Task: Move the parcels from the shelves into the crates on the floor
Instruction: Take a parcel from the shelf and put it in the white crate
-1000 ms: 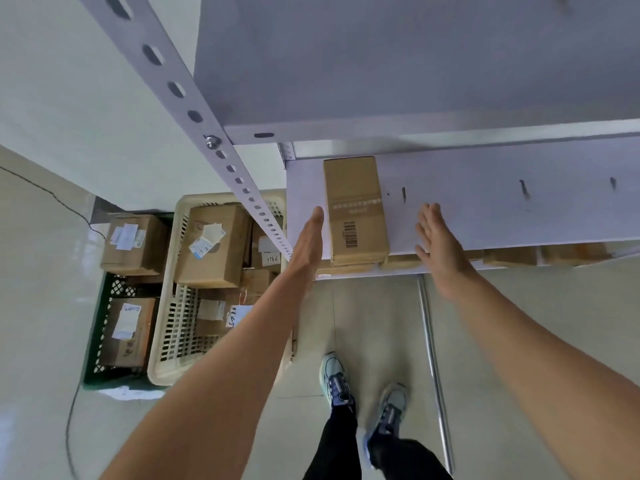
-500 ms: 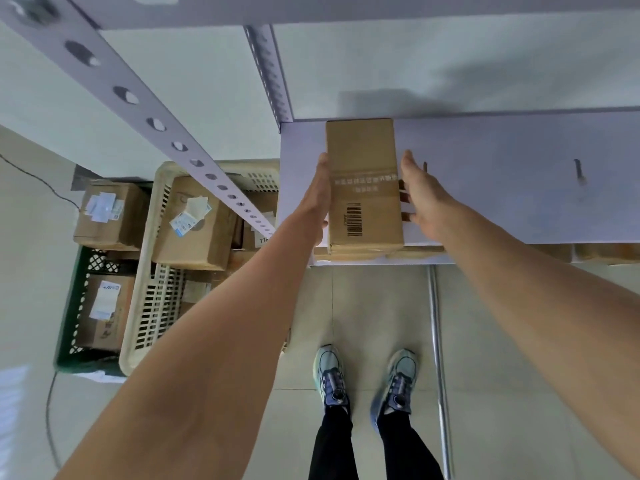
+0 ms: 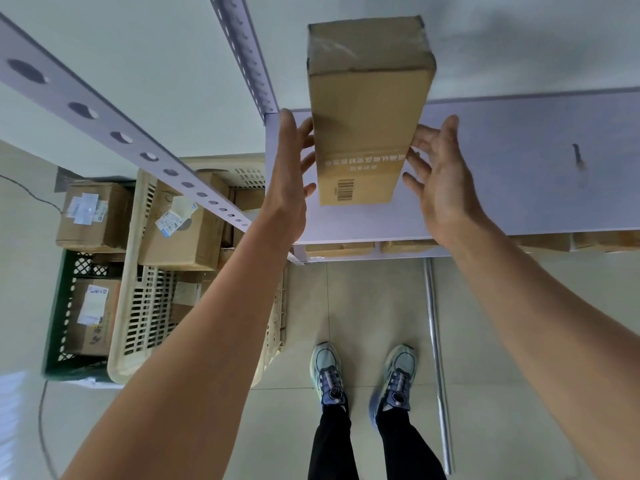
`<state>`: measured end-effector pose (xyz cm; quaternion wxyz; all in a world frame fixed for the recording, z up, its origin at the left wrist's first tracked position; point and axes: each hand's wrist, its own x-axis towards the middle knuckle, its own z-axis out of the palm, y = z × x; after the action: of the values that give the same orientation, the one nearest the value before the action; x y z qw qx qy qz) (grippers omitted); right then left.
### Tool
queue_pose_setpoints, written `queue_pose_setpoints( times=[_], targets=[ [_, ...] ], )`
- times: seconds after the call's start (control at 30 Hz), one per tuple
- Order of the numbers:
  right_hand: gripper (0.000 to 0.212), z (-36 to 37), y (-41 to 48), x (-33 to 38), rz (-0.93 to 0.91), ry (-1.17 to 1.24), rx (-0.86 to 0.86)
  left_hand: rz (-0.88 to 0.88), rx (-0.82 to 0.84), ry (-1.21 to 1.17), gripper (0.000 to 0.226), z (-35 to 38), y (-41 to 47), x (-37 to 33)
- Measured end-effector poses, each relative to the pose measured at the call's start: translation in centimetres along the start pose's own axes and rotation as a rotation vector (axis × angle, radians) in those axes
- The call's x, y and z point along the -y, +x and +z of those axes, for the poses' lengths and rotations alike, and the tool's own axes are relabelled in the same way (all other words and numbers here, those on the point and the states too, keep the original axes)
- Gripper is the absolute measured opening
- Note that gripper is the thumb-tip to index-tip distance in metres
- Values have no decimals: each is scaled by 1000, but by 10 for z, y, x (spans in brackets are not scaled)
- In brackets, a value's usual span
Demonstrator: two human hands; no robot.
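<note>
Parcel (image 3: 367, 109): barcode (image 3: 345, 190), inverted Chinese print (image 3: 363, 162), illegible. Shipping labels (image 3: 171, 218) below: blurred.

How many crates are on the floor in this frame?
2. A cream crate stands left of the shelf unit; a dark green crate sits against the cream one's left side. More may lie outside the view.
</note>
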<state>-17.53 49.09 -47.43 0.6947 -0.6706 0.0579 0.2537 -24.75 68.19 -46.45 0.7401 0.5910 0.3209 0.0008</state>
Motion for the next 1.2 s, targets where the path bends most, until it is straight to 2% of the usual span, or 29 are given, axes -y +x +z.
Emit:
queue_pose_setpoints(
  times=[0.27,0.47,0.6,0.7,0.87,0.97,1.2],
  targets=[
    [51,-8,-8,-26,114,32,-19,-112,21,-5,75,1,-15,19],
    [63,-9,-12,-17,120,77,-51,-117,-6,-88,76,-1,-19,15],
    [78,-5,-20,-25,107,147,20,-91,39,-174,78,-9,-25,25],
    [80,-2,-27,-36,124,212,39,-80,59,-187,76,-15,-30,36],
    [70,5,-45,-54,70,261,28,-65,106,-165,68,-19,-42,54],
    [58,10,-54,-62,49,243,21,-51,104,-164,73,-21,-51,61],
    [53,19,-78,-70,15,251,1,-56,126,-132,72,-25,-71,70]
  ],
)
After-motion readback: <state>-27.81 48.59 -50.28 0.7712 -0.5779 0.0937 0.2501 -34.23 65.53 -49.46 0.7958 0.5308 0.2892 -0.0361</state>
